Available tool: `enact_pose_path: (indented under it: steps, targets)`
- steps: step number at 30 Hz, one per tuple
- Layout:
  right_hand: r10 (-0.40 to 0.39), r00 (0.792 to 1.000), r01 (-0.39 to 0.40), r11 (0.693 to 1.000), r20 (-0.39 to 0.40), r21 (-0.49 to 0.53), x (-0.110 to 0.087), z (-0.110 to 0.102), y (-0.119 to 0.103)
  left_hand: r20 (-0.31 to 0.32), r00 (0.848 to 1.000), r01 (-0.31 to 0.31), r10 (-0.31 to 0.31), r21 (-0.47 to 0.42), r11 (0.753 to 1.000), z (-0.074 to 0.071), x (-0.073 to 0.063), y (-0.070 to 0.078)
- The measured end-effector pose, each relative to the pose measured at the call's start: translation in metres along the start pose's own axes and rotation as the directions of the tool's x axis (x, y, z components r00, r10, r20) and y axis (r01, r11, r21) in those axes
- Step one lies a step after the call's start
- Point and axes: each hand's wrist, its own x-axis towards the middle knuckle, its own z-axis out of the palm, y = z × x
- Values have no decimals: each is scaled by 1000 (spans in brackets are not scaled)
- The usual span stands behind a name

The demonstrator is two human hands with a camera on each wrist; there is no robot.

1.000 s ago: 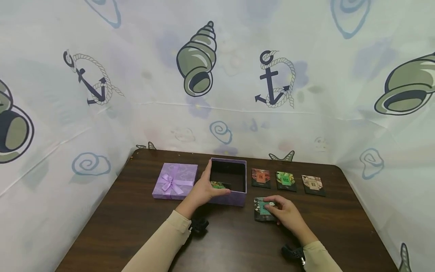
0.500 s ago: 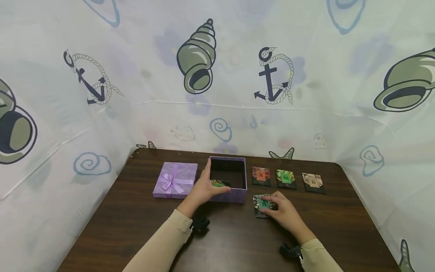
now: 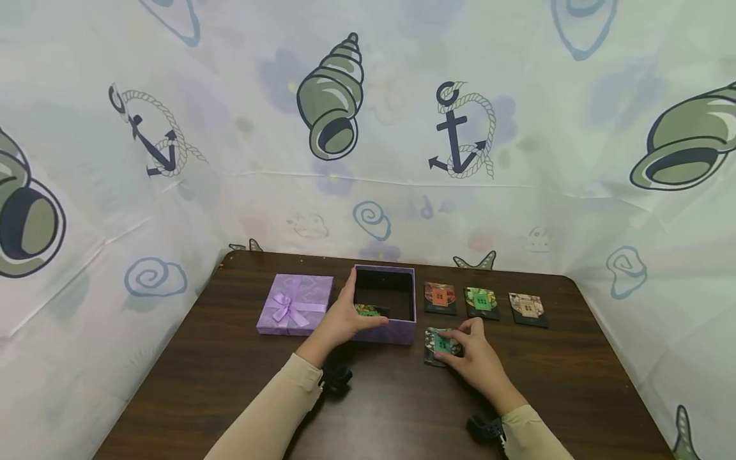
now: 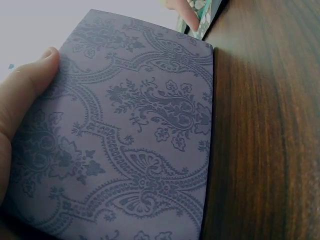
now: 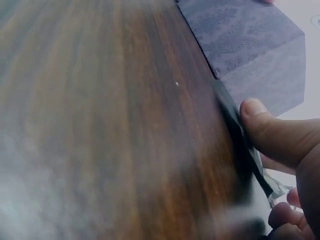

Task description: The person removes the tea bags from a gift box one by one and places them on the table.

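Note:
My left hand [image 3: 340, 321] grips the near left corner of an open purple box [image 3: 397, 332], its thumb over the front rim and fingers along the left side. The left wrist view shows the box's patterned front wall [image 4: 145, 115] close up. A packet with a green and yellow print [image 3: 369, 310] lies inside the box, partly hidden by that thumb. To the right of the box, my right hand [image 3: 482, 363] pinches a flat dark packet with a teal label [image 3: 441, 345]. In the right wrist view, this dark packet [image 5: 239, 137] is seen edge-on, close over the table, under my thumb.
The purple box lid [image 3: 294, 304] with a ribbon bow lies left of the box. Behind the right hand stand in a row a red packet [image 3: 440, 298], a green packet [image 3: 482, 303] and a beige packet [image 3: 528, 309] on the dark wooden table [image 3: 391, 409]. A printed cloth [image 3: 402, 147] surrounds the table.
My right hand has moved slightly left toward the box with the teal-labelled packet, its fingers shifting over the packet. The left hand stays on the box.

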Motion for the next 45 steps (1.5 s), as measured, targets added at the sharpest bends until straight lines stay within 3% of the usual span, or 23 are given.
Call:
enact_pose_path:
  steps: [9,16,31,35,41,45]
  targets:
    - [-12,997,9,999,72,38,0,-5,2,-5,1000,-4,4,2,1000,-1,1,0]
    - [80,986,-95,991,147,99,5,-7,7,-3,1000,-6,6,-1,1000,0,2,-1]
    - [103,981,-141,962,166,234,12,-11,12,-13,1000,-5,4,-6,1000,-3,3,-3]
    - [104,983,-146,944,153,296,13,-10,16,-15,1000,-11,11,-12,1000,-4,3,-2]
    - [135,989,-149,909,63,389,7,-9,21,-1,1000,-3,3,-19,1000,-4,1,-2]
    - [164,986,-161,869,34,467,3,-9,22,12,1000,-6,7,-16,1000,-2,1,0]
